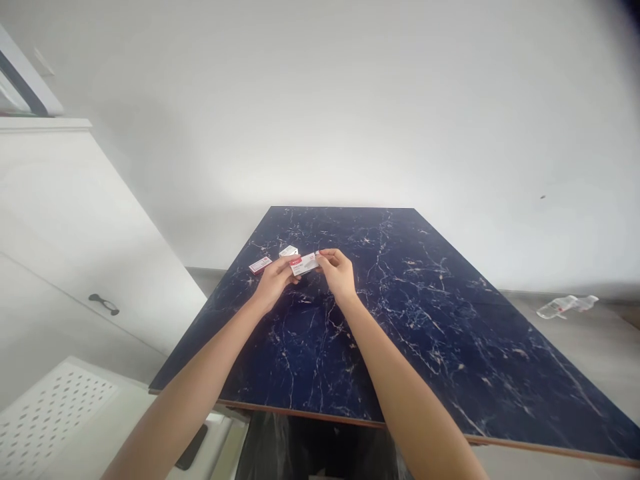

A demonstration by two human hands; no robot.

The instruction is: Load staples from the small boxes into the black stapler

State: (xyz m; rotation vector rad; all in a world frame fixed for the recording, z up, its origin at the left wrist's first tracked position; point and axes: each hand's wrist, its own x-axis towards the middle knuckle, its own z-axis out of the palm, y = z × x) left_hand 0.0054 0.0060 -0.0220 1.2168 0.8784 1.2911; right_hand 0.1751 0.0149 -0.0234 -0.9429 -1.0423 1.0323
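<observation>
Red-and-white box (303, 266) held over dark-blue table (425, 347); fingers of left hand (274, 280) and right hand (339, 273) clamped on opposite ends, presumably for steadiness. Red-edged carton (260, 265) and white carton (288, 251) are set near left hand, apparently within easy reach.

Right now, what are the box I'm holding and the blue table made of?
The box looks like thin, smooth printed card: flat faces, straight edges. The blue table has a smooth, marble-patterned top, perhaps laminate over board, given its thin brown front edge.
</observation>
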